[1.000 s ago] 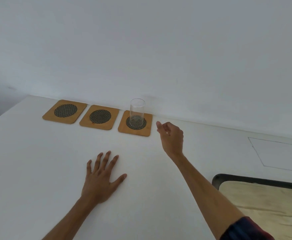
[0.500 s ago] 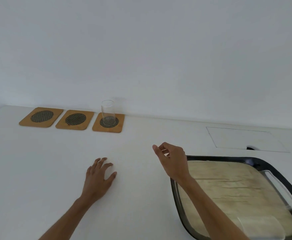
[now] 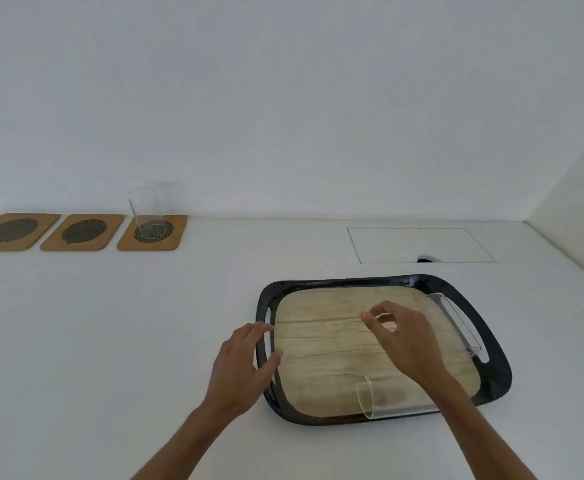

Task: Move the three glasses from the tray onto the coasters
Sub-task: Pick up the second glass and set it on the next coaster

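Note:
Three wooden coasters with dark mesh centres lie in a row at the back left: left coaster [image 3: 13, 231], middle coaster [image 3: 83, 231], right coaster [image 3: 166, 233]. A clear glass [image 3: 146, 211] stands upright on the right coaster. A black tray [image 3: 498, 372] with a wood-look floor holds two clear glasses lying on their sides: one [image 3: 392, 400] at the front edge, one [image 3: 455, 322] along the right handle. My right hand [image 3: 403, 337] hovers over the tray's middle, fingers loosely curled, holding nothing. My left hand [image 3: 245, 365] is open at the tray's left rim.
The white counter meets a white wall at the back and another on the right. A flush rectangular hatch [image 3: 422, 244] with a finger notch sits in the counter behind the tray.
My view has swung right, away from the coasters and onto the tray. My right hand moved from the counter to above the tray. My left hand shifted right to the tray's left rim.

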### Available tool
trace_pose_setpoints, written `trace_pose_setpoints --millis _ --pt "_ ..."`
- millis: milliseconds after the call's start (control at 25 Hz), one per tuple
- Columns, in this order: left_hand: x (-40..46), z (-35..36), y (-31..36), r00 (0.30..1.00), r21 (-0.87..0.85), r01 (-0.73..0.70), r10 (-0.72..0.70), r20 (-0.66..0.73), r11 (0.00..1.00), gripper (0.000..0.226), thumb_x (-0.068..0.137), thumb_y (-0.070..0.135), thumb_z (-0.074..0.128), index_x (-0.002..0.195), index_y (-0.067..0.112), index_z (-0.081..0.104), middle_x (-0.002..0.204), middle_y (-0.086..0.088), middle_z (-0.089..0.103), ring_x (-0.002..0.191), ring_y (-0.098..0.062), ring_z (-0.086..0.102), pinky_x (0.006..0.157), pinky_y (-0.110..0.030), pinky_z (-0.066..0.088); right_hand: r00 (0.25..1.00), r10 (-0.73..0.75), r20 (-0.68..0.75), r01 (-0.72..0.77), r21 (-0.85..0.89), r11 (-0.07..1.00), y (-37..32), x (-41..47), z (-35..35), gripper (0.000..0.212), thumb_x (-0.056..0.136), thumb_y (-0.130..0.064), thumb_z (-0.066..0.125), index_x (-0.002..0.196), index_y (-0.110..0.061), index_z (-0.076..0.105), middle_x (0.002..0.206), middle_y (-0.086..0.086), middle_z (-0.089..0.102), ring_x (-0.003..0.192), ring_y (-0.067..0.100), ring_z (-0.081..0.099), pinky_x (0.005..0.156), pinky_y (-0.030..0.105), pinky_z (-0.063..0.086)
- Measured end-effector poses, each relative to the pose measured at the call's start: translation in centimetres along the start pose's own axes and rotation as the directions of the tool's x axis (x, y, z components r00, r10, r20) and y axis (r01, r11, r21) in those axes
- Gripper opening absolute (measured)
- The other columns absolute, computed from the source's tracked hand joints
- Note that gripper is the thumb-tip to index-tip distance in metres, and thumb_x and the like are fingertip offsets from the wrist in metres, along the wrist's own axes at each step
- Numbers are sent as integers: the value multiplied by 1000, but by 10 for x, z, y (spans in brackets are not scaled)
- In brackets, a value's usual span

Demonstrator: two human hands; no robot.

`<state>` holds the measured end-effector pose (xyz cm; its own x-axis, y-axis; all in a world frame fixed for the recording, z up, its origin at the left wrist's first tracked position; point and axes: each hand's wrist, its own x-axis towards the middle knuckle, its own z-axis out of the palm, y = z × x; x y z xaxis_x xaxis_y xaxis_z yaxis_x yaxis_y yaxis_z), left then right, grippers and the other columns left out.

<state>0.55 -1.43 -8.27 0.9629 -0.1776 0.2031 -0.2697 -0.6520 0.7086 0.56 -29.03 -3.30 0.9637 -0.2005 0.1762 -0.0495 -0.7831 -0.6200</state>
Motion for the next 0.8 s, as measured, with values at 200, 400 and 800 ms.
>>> trace_pose_setpoints --millis 200,400,800 --pt "2 33 41 986 7 -68 66 152 998 49 86 54 54 129 31 51 137 11 53 127 -8 46 105 -32 39 982 79 174 -86 38 996 66 -14 -26 49 74 -74 58 98 -32 66 99 -19 69 93 -2 65 82 32 56" --pt "-8 72 81 939 4 -43 39 341 999 61 84 66 51 136 34 44 142 13 49 128 -8 43 105 -30 35 879 103 465 -235 236 943 99 -30 -37 74 52 -86 65 106 -36 68 109 -12 72 96 -7 67 83 18 52" --pt "0 109 107 832 135 -56 -28 553 989 86 66 66 70 139 33 39 133 12 54 114 -8 50 97 -30 40 795 -29 606 -234 350 907 121 -32 -45 57 57 -39 92 108 -26 73 109 -5 74 101 11 70 95 39 57"
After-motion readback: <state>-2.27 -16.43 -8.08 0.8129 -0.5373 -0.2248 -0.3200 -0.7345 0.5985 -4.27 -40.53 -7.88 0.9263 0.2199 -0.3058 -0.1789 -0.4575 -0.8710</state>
